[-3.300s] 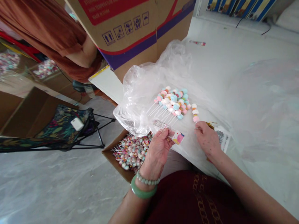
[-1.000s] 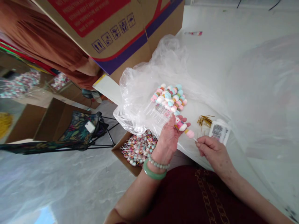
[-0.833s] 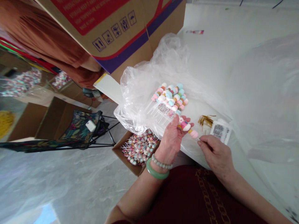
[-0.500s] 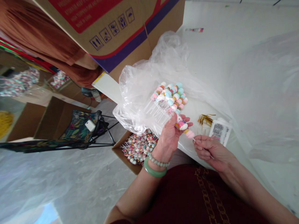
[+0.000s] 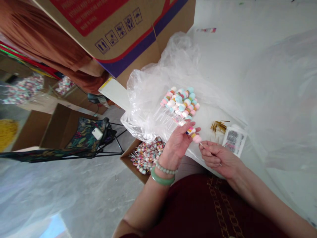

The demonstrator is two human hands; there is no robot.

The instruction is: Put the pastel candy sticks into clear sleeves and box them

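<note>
A marshmallow skewer (image 5: 197, 138) in pink, yellow and white is between my hands. My left hand (image 5: 178, 140) is closed around its upper part, which the fingers partly hide; a bead bracelet and a green bangle are on that wrist. My right hand (image 5: 218, 157) pinches the white stick just below the lowest pink marshmallow. Beyond my left hand, a pile of marshmallow skewers (image 5: 182, 100) in pink, white and blue lies on clear plastic, sticks pointing toward me. Gold twist ties (image 5: 219, 126) and a stack of printed labels (image 5: 234, 140) lie beyond my right hand.
A large printed carton (image 5: 138, 43) stands at the back left of the white table (image 5: 223, 56). Below the table edge, an open box (image 5: 127, 160) holds many skewers. A folding chair (image 5: 84, 138) with a phone (image 5: 97, 133) stands left. Another person's brown clothing (image 5: 49, 43) shows behind.
Both hands have shifted slightly left with the skewer. My left hand's fingers now cover more of its upper part, and my right hand still pinches the stick.
</note>
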